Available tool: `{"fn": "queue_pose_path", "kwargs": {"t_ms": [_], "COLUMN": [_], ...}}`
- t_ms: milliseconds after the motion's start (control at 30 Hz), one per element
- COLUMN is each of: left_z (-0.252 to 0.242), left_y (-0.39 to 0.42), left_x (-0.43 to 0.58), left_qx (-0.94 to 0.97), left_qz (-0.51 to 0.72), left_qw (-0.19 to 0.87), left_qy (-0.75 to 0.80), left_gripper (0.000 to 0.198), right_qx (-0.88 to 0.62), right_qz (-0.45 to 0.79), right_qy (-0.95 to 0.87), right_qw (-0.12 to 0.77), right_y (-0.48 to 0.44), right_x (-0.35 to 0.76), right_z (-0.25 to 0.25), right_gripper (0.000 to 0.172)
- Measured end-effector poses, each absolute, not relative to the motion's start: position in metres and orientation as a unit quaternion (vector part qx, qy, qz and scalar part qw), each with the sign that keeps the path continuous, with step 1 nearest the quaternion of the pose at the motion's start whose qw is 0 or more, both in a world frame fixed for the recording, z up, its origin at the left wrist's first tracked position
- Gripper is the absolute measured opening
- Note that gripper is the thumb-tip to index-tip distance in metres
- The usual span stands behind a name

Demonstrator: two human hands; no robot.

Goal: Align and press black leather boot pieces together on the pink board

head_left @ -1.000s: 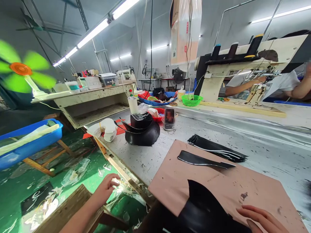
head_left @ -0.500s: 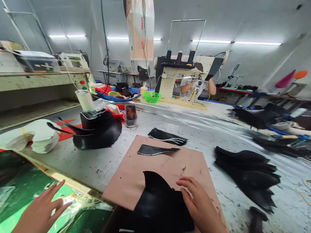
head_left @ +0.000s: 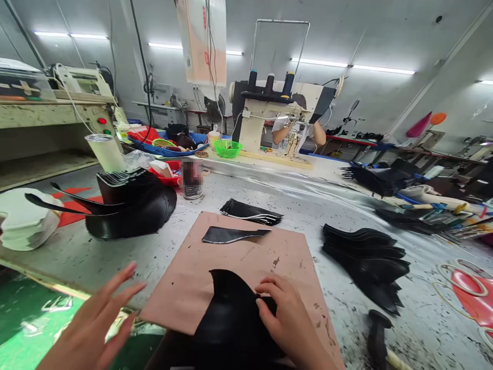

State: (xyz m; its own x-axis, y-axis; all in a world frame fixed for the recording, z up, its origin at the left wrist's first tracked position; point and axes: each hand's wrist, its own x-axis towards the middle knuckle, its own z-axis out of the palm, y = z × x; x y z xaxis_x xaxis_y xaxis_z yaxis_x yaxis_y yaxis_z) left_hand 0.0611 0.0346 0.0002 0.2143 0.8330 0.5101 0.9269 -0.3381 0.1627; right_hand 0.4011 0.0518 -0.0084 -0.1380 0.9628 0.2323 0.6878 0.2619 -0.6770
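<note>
A large black leather piece (head_left: 227, 318) lies over the near edge of a pinkish-brown board (head_left: 185, 288), its pointed corner facing away. At its right edge my right hand (head_left: 285, 313) has thumb and forefinger nearly together on the leather. My left hand (head_left: 100, 313) is in the air by the table edge, fingers spread, holding nothing. Farther up the board rests a narrow black strip (head_left: 231, 235) with a pale edge. Just beyond it is a stack of similar strips (head_left: 250, 210).
Right of the board are fanned black pieces (head_left: 365, 262) and a hammer (head_left: 377, 336). Curved black parts (head_left: 131, 210) stand at left beside white pieces (head_left: 26, 218). A glass (head_left: 192, 180) and red tray (head_left: 169, 172) sit behind. Across the table, a person works at a sewing machine (head_left: 277, 108).
My left hand has moved up and right, closer to the board. The thumb and forefinger of my right hand have drawn together at the leather's edge. The whole view has shifted.
</note>
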Motion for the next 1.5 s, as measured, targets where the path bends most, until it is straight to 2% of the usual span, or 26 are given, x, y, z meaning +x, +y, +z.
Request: {"fn": "queue_pose_path", "kwargs": {"t_ms": [100,233,500,767,900,1000,1100,1200,1367,1500], "left_z": [0.028,0.044,0.038,0.041,0.046,0.050,0.051,0.053,0.061,0.061], "left_y": [0.046,0.062,0.069,0.062,0.066,0.070,0.071,0.069,0.063,0.059], "left_x": [0.133,0.205,0.228,0.231,0.229,0.222,0.215,0.213,0.218,0.223], "left_qx": [-0.861,-0.898,-0.894,-0.900,-0.877,-0.867,-0.869,-0.889,-0.925,-0.923], "left_qz": [-0.285,-0.318,-0.318,-0.312,-0.348,-0.340,-0.327,-0.318,-0.295,-0.304], "left_qw": [0.087,0.027,-0.035,0.005,-0.070,-0.154,-0.186,-0.152,-0.026,-0.020], "left_qy": [-0.411,-0.302,-0.315,-0.303,-0.323,-0.330,-0.322,-0.292,-0.238,-0.236], "left_gripper": [0.030,0.021,0.018,0.020,0.021,0.018,0.018,0.018,0.019,0.019], "right_qx": [-0.565,-0.552,-0.519,-0.473,-0.459,-0.472,-0.487,-0.490,-0.487,-0.482], "right_qz": [0.269,0.336,0.301,0.182,0.164,0.215,0.261,0.267,0.241,0.203], "right_qy": [-0.709,-0.676,-0.712,-0.787,-0.792,-0.783,-0.770,-0.768,-0.787,-0.805], "right_qw": [0.326,0.354,0.364,0.351,0.367,0.343,0.319,0.314,0.294,0.279], "right_y": [0.053,0.050,0.041,0.040,0.039,0.039,0.039,0.037,0.034,0.033], "right_x": [0.399,0.398,0.396,0.391,0.391,0.393,0.395,0.395,0.392,0.391], "right_z": [-0.005,0.003,0.020,0.023,0.026,0.031,0.035,0.035,0.034,0.033], "right_gripper": [0.016,0.012,0.014,0.019,0.020,0.020,0.019,0.019,0.019,0.018]}}
